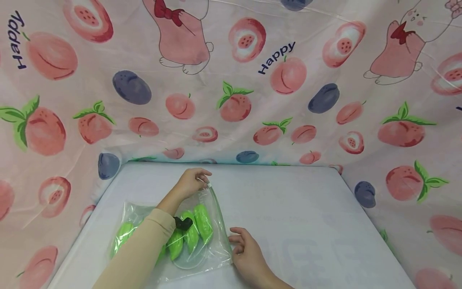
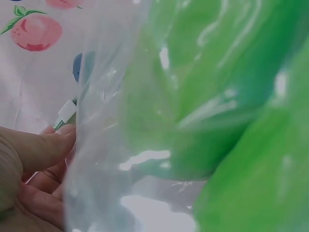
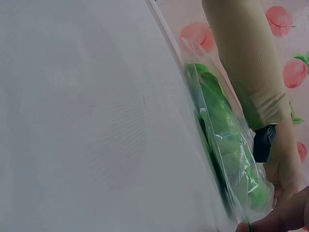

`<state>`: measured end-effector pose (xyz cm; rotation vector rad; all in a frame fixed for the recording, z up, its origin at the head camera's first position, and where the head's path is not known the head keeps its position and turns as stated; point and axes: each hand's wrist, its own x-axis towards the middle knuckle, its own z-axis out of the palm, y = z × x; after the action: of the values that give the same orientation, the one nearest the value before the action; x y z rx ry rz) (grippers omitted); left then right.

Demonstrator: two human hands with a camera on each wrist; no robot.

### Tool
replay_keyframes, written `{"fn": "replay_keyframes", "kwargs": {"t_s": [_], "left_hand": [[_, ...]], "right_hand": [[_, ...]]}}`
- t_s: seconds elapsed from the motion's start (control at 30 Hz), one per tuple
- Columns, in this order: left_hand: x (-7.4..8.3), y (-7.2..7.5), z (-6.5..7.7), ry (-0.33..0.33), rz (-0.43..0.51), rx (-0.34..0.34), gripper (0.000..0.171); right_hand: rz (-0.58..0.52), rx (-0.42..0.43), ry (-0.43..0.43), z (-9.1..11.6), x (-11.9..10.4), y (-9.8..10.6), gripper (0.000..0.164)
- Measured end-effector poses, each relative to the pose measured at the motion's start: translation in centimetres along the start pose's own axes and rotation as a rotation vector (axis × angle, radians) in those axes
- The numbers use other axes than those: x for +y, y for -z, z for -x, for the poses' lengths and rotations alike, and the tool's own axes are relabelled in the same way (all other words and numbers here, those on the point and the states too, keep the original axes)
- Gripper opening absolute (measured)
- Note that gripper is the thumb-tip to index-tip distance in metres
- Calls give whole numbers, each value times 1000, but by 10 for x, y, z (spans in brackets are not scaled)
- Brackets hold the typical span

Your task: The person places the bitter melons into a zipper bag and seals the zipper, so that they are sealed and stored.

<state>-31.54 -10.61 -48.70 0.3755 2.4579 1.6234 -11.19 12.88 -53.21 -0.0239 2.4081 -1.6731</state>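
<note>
A clear slider zip bag (image 1: 196,261) lies on the white table with its green zip strip facing right. Inside show several bright green, pointed pieces (image 1: 203,222) with glossy, uneven skins. At the bag's far corner my left hand (image 1: 189,184) pinches the zip end, right by the white slider (image 2: 66,111). My right hand (image 1: 250,257) grips the near end of the zip edge between thumb and fingers; its thumb shows at the green strip in the right wrist view. The left forearm crosses over the bag and hides part of its contents.
The white table (image 1: 306,208) reaches back to a fabric wall (image 1: 216,60) printed with peaches and rabbits, which also closes off both sides. A black wrist camera (image 1: 183,223) sits on the left wrist above the bag.
</note>
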Motion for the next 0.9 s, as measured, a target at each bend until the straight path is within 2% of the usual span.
{"fn": "replay_keyframes", "kwargs": {"t_s": [0.47, 0.9], "left_hand": [[5, 0, 1, -10, 33, 7, 35], [14, -8, 6, -40, 52, -37, 34]], "right_hand": [[11, 3, -19, -2, 1, 7, 79], [10, 32, 9, -12, -2, 11, 65]]}}
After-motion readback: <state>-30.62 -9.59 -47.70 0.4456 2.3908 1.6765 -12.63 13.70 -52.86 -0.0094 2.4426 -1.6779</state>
